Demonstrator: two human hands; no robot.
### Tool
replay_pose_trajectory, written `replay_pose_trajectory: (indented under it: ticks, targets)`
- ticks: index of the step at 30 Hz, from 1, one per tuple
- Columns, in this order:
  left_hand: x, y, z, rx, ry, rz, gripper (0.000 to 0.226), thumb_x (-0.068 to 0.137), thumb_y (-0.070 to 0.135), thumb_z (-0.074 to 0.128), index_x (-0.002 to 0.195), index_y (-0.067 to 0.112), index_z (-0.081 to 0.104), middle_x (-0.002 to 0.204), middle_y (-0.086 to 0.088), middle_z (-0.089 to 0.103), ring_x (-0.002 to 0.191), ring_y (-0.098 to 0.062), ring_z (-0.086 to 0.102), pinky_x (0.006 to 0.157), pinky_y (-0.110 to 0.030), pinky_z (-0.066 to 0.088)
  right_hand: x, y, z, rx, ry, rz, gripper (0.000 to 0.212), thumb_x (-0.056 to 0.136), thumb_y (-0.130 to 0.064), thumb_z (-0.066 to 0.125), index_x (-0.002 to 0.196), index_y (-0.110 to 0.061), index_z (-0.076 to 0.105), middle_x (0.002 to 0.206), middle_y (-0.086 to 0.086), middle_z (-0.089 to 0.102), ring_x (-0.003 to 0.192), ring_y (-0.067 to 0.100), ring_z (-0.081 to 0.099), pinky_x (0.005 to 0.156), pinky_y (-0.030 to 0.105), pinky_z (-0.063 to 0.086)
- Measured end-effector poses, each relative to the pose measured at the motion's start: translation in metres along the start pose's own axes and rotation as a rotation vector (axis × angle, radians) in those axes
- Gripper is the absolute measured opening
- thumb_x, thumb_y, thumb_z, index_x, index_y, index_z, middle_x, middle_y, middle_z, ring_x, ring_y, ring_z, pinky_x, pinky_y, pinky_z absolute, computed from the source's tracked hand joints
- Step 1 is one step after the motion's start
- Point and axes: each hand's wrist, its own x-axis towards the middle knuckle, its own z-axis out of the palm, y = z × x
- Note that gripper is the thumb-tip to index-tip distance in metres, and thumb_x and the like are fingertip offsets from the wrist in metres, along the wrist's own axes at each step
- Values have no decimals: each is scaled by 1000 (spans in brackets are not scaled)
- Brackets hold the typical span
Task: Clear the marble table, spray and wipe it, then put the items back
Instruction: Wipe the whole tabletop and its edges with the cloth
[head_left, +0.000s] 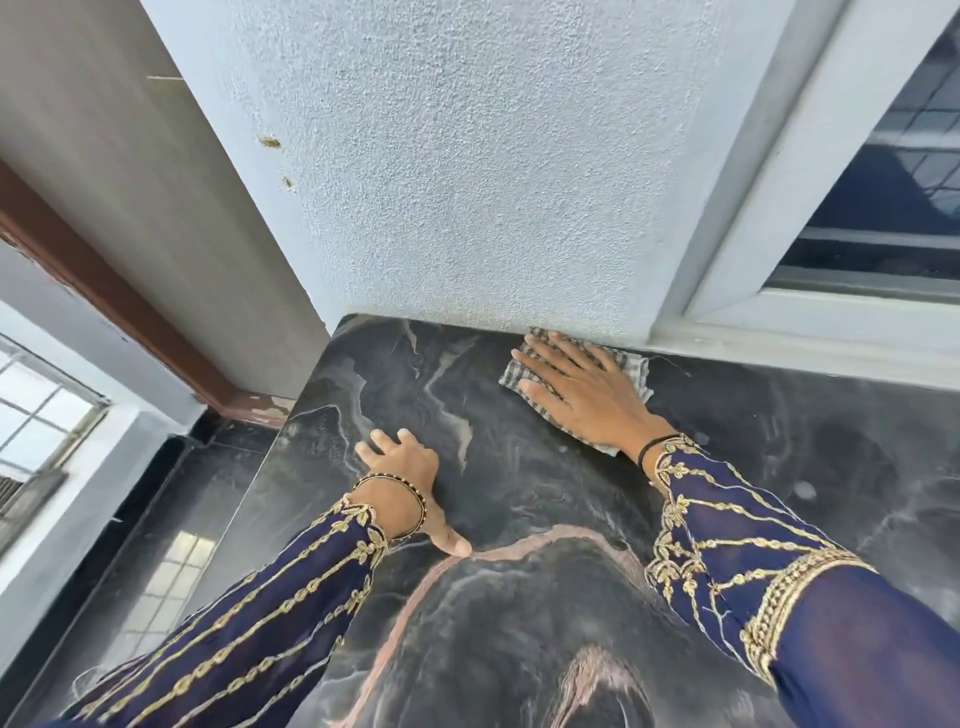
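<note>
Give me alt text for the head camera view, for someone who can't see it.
A person's right hand presses a striped cloth flat on a dark marble table against a white wall; the left hand rests open on the marble. Navy sleeves with gold embroidery.

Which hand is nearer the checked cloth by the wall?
Right. The right hand lies flat on the checked cloth, pressing it to the marble table; the left hand rests on bare marble, apart, to its left.

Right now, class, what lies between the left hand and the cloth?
Nothing but bare table: in the head view, veined marble runs unbroken from the left hand to the cloth under the right hand.
</note>
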Motion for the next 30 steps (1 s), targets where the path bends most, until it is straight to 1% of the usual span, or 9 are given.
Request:
replay_pose_trajectory:
  ticks: [3, 7, 10, 11, 13, 15, 18, 23, 30]
  targets:
    - [-5, 0, -2, 23, 10, 0, 138, 58, 56, 82, 144, -13, -1, 154, -33, -1, 141, -54, 2, 116, -60, 13, -4, -6, 2, 5, -20, 21, 56, 103, -62, 6, 155, -46, -10, 166, -17, -13, 156, 13, -11, 126, 44, -9]
    - [-11, 2, -1, 7, 17, 20, 135, 56, 54, 84, 145, -10, 6, 154, -32, 4, 141, -55, 3, 115, -62, 14, -37, -28, 7, 22, -12, -14, 66, 95, -68, -4, 157, -45, -5, 167, -14, -8, 156, 16, -8, 127, 47, -5]
    - [-14, -10, 16, -125, 133, 50, 132, 49, 60, 85, 145, 0, 16, 151, -25, 20, 140, -46, 21, 110, -56, 32, -74, -56, 11, 19, 8, -46, 64, 99, -66, 2, 159, -44, 3, 169, -13, -1, 157, 16, -3, 127, 48, 0]
    - [-20, -14, 28, -160, 227, 89, 122, 50, 65, 82, 141, 4, 26, 146, -19, 31, 136, -39, 31, 103, -53, 40, -90, -67, 13, 25, 11, -48, 61, 101, -64, 7, 159, -44, 6, 169, -13, 1, 157, 15, -2, 127, 47, 1]
    - [-34, -22, 58, -209, 383, 176, 93, 68, 65, 69, 134, 9, 35, 141, -11, 39, 131, -30, 40, 100, -48, 43, -116, -90, 20, 35, 24, -59, 58, 104, -61, 14, 159, -44, 13, 169, -13, 6, 157, 14, 1, 127, 46, 2]
    - [-58, -25, 94, -303, 459, 251, 65, 86, 50, 57, 132, 8, 39, 140, -11, 42, 131, -29, 41, 102, -46, 41, -145, -113, 26, 16, 57, -80, 59, 103, -60, 15, 159, -42, 19, 168, -12, 13, 157, 16, 7, 127, 47, 8]
    - [-98, -30, 140, -392, 543, 308, 38, 91, 23, 49, 126, 8, 44, 129, -10, 51, 123, -31, 48, 97, -46, 43, -190, -144, 35, -3, 63, -112, 59, 103, -60, 14, 159, -40, 19, 169, -10, 13, 157, 17, 8, 126, 50, 12]
    - [-154, -44, 182, -358, 557, 307, 38, 90, 11, 43, 127, 9, 45, 123, -11, 55, 118, -32, 51, 91, -47, 43, -262, -196, 45, -5, 47, -163, 55, 105, -59, 18, 158, -42, 19, 169, -9, 13, 157, 18, 6, 126, 49, 10]
    - [-205, -50, 208, -377, 510, 316, 40, 90, 14, 44, 129, 7, 45, 128, -15, 56, 118, -33, 51, 93, -44, 44, -342, -247, 53, -5, -11, -271, 54, 106, -57, 23, 156, -39, 28, 168, -8, 18, 157, 21, 6, 124, 53, 15]
